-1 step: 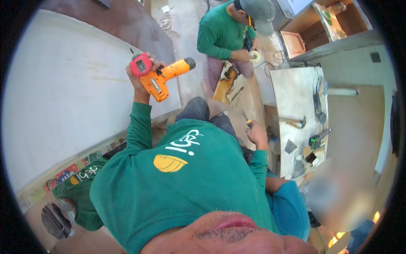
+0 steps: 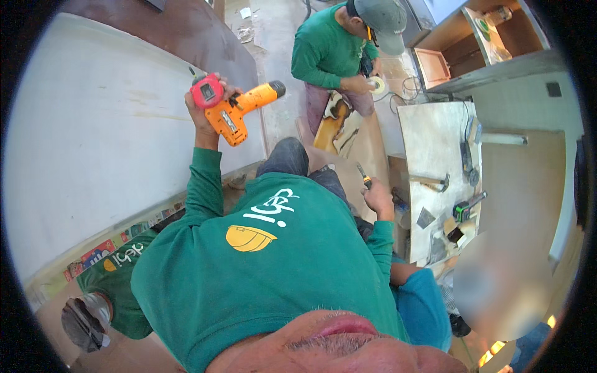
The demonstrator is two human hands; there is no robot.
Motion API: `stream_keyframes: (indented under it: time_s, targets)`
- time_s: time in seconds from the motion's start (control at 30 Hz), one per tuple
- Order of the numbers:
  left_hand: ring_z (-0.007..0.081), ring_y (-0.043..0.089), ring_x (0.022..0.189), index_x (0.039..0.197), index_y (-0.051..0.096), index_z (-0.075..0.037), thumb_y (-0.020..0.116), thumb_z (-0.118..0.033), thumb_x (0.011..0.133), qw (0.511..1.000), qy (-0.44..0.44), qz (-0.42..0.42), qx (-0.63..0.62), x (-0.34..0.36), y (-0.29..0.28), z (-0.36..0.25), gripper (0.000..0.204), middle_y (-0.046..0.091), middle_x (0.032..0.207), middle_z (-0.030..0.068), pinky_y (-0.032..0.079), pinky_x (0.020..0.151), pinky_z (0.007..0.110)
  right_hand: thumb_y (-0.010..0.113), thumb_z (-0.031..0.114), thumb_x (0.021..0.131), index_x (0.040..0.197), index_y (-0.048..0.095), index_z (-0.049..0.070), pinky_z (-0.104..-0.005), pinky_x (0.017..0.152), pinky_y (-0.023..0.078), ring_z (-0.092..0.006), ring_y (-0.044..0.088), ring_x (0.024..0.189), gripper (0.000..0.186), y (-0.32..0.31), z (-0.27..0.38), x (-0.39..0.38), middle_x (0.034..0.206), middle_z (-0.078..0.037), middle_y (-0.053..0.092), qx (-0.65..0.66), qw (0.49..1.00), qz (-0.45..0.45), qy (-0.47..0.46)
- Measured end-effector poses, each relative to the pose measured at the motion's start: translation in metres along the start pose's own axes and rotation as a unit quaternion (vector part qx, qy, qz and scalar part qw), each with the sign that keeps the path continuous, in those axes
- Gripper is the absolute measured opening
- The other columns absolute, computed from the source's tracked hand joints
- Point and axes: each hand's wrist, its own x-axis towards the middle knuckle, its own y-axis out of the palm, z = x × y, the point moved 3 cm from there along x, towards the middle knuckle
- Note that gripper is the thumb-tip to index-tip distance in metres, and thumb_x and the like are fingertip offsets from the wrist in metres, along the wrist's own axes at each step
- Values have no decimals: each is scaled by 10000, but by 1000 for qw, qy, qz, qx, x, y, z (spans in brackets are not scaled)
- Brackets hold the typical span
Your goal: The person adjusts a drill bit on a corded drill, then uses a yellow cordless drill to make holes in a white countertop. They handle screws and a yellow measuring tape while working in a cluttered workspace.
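Observation:
Raised at the left in front of a white panel, my left hand (image 2: pixel 205 115) is closed round an orange cordless drill (image 2: pixel 231 118) with a black nose. A red tape measure (image 2: pixel 206 92) is held in that same hand, against the drill. Low at the right of my body, my right hand (image 2: pixel 377 198) grips a screwdriver (image 2: pixel 364 176) by its yellow-and-black handle, its slim metal shaft pointing up and away. The screwdriver's tip is too small to make out clearly.
Ahead, a co-worker (image 2: pixel 329 46) in green holds a round pale disc tool (image 2: pixel 377 86) over a stained board (image 2: pixel 336 121). On the right, a worktable (image 2: pixel 429 146) bears a hammer (image 2: pixel 435 181) and a green-black device (image 2: pixel 463 210). Other people are behind me. A large white panel (image 2: pixel 112 137) stands left.
My left hand, with the drill and tape measure, sits very slightly higher in the picture. Both hands keep the same grips.

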Motion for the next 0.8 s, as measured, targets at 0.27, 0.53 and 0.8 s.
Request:
stream_keyframes:
  time_s: [0.27,0.53,0.8]
  targets:
    - [241,669,834,1211,612,-65,662,-606,930,982,60,-142,108,-13,20,-17,612,689,989,110,557,920,487,743,236,889,1327,614,30,-486,1015,498,-438,619,1222,501,21,-46,11,1286,-262,664,-18,994,28,-109]
    - [228,675,798,1172,633,-86,768,-504,898,991,81,-55,91,-4,68,-36,518,673,965,77,593,791,415,720,180,905,1325,615,29,-480,988,503,-450,637,1159,458,66,-41,-23,1221,-272,676,87,969,39,-226]
    - [248,698,822,1138,638,-85,803,-483,874,974,173,-81,125,-92,164,-87,506,675,952,85,605,787,422,684,137,951,1413,533,-1,-431,1053,464,-377,617,1214,506,52,-51,-158,1304,-237,633,208,946,35,-245]
